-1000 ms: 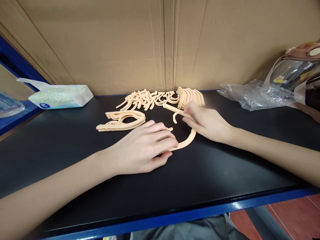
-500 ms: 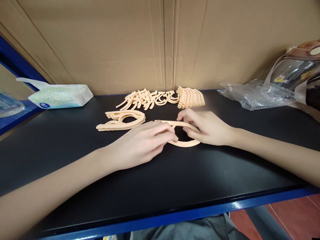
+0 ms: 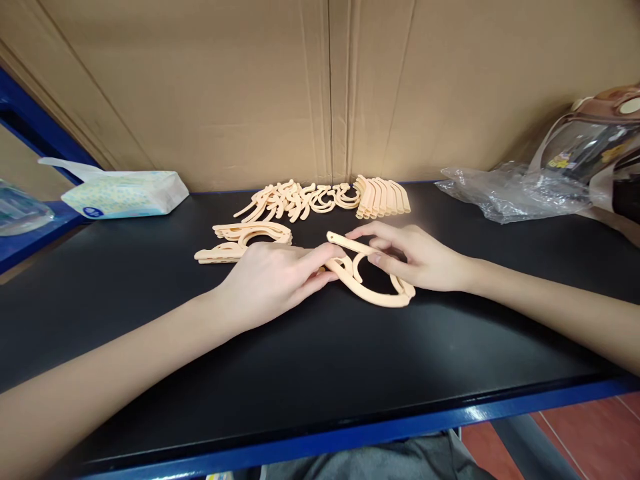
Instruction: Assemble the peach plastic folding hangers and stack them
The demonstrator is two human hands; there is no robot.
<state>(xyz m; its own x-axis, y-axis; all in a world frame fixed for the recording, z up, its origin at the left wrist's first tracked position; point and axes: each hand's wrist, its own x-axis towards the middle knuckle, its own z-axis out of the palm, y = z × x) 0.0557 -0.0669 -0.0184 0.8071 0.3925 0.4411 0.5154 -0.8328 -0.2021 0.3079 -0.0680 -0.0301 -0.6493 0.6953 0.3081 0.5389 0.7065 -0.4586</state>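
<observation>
In front of me on the black table lies a peach folding clothes hanger (image 3: 380, 297), its two arms slightly apart at the left end. My left hand (image 3: 280, 280) pinches the near arm between thumb and fingers. The far arm is gripped by my right hand (image 3: 420, 257), thumb on the near side and fingers beyond it. Just behind my left hand rest stacked folded hangers (image 3: 265, 230), partly covered by it. Farther back are loose peach parts: a heap of short curved pieces (image 3: 280, 200), hook pieces (image 3: 323, 200), and a row of hanger arms (image 3: 383, 199).
A tissue pack (image 3: 127, 193) sits at the back left. Crumpled clear plastic (image 3: 510, 193) and a clear bottle with a brown lid (image 3: 575, 147) stand at the back right. Cardboard (image 3: 225, 87) walls off the back. A blue edge (image 3: 360, 433) runs along the table's front.
The hanger has turned, and its arms have spread apart at the left end. My left hand has drawn slightly left, its fingers now pinching the near arm.
</observation>
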